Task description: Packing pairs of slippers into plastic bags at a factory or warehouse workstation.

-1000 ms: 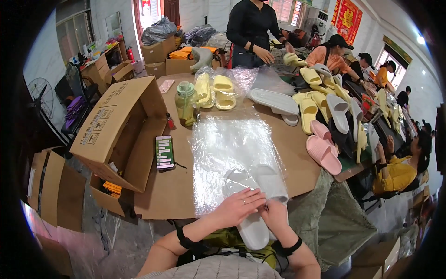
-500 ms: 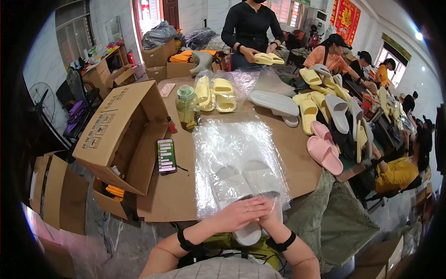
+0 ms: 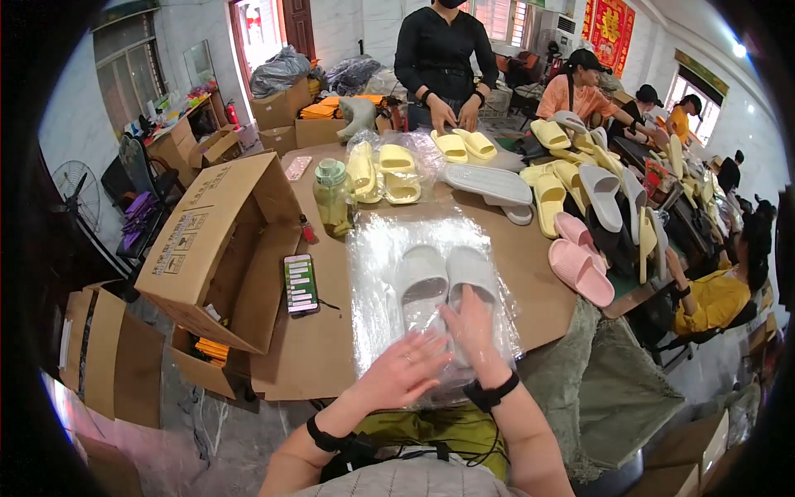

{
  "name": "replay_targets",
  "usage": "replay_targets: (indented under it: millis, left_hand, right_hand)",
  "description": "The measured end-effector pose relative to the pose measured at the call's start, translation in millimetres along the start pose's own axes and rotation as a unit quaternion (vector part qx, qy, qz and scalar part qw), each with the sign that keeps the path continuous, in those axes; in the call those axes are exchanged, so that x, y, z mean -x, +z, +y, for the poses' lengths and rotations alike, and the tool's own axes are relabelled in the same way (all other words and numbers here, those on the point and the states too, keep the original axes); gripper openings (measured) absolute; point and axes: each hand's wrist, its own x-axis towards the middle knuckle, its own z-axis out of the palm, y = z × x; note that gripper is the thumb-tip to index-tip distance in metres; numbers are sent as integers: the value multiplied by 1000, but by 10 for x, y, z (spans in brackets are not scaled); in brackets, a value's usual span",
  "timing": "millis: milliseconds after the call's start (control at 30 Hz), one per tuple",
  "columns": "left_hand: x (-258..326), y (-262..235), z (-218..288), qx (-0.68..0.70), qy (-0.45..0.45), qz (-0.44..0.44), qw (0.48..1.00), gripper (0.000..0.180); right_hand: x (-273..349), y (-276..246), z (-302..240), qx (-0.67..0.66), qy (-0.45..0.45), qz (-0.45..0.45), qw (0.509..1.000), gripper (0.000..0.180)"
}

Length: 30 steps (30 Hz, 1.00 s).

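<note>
A pair of light grey slippers lies side by side, toes away from me, in a clear plastic bag (image 3: 377, 248) on the cardboard tabletop. The left slipper (image 3: 420, 269) and the right slipper (image 3: 472, 269) show their straps; their heels are mostly covered by my hands. My left hand (image 3: 404, 366) rests over the lower part of the left one, fingers spread and holding nothing. Against the right slipper, just below its strap, lies my right hand (image 3: 474, 327), fingers stretched forward and thumb apart. Whether its fingertips reach under the strap I cannot tell.
An open cardboard box (image 3: 224, 248), a phone (image 3: 300, 283) and a green bottle (image 3: 333, 199) stand left. Bagged yellow slippers (image 3: 397, 172) and loose grey ones (image 3: 487, 184) lie beyond. Pink slippers (image 3: 580, 269) are at right. A person in black (image 3: 445, 62) stands opposite.
The grey slippers have slid forward, away from me, into the bag. My hands, joined before, are apart and further forward. The person opposite has set yellow slippers on the table.
</note>
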Motion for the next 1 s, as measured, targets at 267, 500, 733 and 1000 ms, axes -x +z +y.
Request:
replay_targets:
  millis: [267,500,733,1000]
  left_hand:
    - [465,228,-270,-76,-175,-103,976,89]
    - [230,-106,-365,32,-148,-24,988,59]
    - [387,362,-831,28,-207,52,977,59]
    - [466,523,-828,-34,-186,62,980,59]
  right_hand:
    - [875,-966,-255,-107,-35,-399,910,41]
    - [1416,-1878,-351,-560,-475,81,673,14]
    - [878,-2131,-1754,-542,-763,197,293,27]
    - [800,-2094,-1763,-482,-788,216,316,33]
